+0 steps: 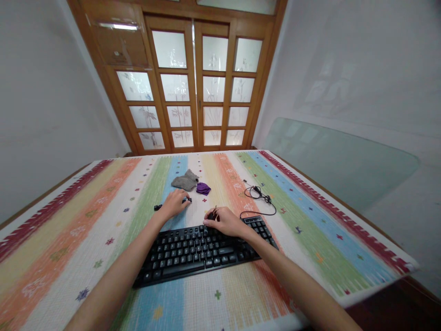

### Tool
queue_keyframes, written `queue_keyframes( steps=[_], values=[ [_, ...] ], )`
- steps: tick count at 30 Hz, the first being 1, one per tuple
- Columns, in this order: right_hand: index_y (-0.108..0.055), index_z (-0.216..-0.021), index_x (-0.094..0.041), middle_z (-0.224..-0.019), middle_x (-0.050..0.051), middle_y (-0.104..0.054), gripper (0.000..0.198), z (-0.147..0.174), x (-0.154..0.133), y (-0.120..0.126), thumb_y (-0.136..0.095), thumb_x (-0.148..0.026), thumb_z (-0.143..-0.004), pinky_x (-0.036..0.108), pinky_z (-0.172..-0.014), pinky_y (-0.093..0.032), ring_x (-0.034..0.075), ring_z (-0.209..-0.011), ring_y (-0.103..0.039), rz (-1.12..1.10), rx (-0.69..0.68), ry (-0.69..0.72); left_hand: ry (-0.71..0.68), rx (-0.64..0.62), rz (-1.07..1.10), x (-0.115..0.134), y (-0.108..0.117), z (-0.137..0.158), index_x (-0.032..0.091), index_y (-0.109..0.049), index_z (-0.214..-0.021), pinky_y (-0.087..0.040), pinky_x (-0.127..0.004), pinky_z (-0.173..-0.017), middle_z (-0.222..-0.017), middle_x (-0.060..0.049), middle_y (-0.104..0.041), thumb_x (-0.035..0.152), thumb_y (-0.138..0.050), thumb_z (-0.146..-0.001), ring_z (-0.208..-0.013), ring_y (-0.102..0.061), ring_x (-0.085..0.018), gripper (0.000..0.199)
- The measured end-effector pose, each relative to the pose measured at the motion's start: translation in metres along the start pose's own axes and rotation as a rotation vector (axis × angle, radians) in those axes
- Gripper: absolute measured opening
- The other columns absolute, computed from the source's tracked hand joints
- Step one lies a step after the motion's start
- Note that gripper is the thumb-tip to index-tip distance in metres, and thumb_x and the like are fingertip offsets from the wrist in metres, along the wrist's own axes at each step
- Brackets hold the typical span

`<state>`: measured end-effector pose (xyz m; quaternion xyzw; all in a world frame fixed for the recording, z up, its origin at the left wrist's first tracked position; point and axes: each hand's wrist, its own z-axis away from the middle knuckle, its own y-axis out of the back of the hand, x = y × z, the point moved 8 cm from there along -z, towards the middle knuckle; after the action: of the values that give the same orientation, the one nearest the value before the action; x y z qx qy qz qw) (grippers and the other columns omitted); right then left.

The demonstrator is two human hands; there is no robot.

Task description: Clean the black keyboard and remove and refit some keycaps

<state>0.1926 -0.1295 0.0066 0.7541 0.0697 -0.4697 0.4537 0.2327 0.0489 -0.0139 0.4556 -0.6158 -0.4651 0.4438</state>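
Observation:
A black keyboard (pixel 193 253) lies at a slant on the striped tablecloth in front of me. Beyond its upper edge, my left hand (pixel 175 202) rests low over the cloth, fingers curled against small black pieces (pixel 188 200) that look like keycaps. Another black piece (pixel 157 207) shows on the hand's left side. Over the keyboard's top row is my right hand (pixel 223 221), thumb and fingers pinched on a small dark thing (pixel 213 214); its kind is unclear. Part of the keyboard's right half is hidden under that hand and forearm.
Behind my left hand sit a crumpled grey cloth (pixel 185 180) and a purple cloth piece (pixel 203 188). The keyboard's black cable (pixel 258 195) lies coiled at the right. The striped tablecloth (pixel 117 220) covers the table, with wooden glass-paned doors (pixel 193 87) beyond.

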Motion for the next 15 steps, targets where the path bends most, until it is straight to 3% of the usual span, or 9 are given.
queue_keyframes(
  steps=[15],
  values=[
    [-0.074,-0.084,-0.013,-0.08,0.005,-0.073,0.016,-0.003,-0.001,0.009,-0.066,-0.028,-0.085,0.024,-0.066,-0.044,0.013,-0.068,-0.061,-0.037,0.114,-0.02,0.006,-0.044,0.013,-0.001,-0.006,0.001,0.016,-0.069,-0.098,-0.044,-0.04,-0.09,-0.103,-0.011,-0.068,0.027,-0.057,-0.084,-0.102,-0.057,-0.029,0.021]
  ],
)
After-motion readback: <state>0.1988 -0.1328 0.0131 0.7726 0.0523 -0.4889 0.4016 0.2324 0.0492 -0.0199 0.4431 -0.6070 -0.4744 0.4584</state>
